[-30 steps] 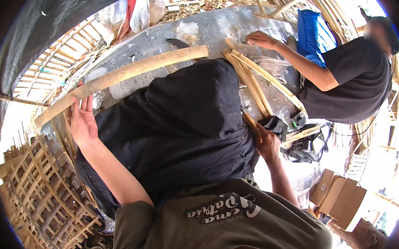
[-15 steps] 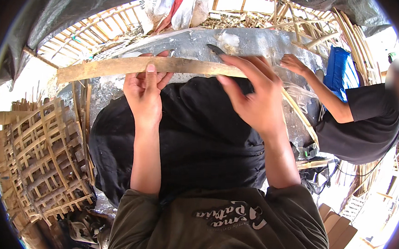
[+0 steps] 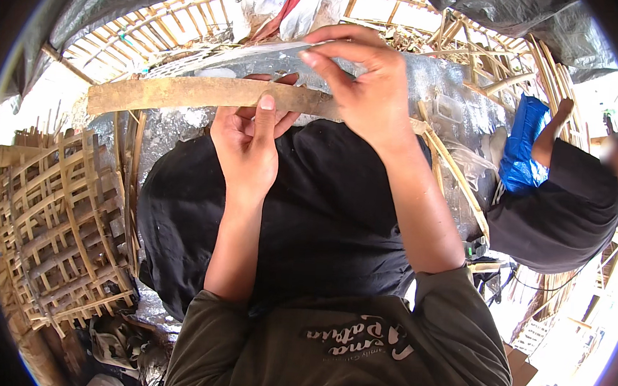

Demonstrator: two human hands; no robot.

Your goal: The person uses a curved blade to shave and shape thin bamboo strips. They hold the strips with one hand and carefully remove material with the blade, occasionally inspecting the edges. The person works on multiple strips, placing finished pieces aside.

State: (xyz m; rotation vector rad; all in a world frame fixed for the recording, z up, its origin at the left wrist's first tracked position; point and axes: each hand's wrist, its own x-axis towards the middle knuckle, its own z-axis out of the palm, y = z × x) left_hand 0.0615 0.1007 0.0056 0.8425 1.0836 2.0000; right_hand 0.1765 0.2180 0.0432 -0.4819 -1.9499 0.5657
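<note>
A long, flat bamboo strip (image 3: pixel 166 94) lies crosswise in front of me, above the black cloth over my lap. My left hand (image 3: pixel 248 143) grips it near the middle, thumb on the near face and fingers behind. My right hand (image 3: pixel 365 80) is raised above the right part of the strip. Its thumb and fingertips come close together, pointing left; whatever they pinch, if anything, is too small to make out. The right hand and wrist cover part of the strip, whose right end (image 3: pixel 418 126) shows beyond the wrist.
A woven bamboo lattice (image 3: pixel 73 228) stands at the left. Grey plastic sheeting (image 3: pixel 419 72) lies ahead, with a clear container (image 3: pixel 447 108) on it. On the right, a co-worker in black (image 3: pixel 555 215) sits beside a blue bag (image 3: pixel 524 146). A narrow bamboo piece (image 3: pixel 458 177) slants nearby.
My right hand has risen and moved left from the strip; the dark blade-like tip by its fingers no longer shows. My left hand has shifted right along the strip. The co-worker's arm has swung upward.
</note>
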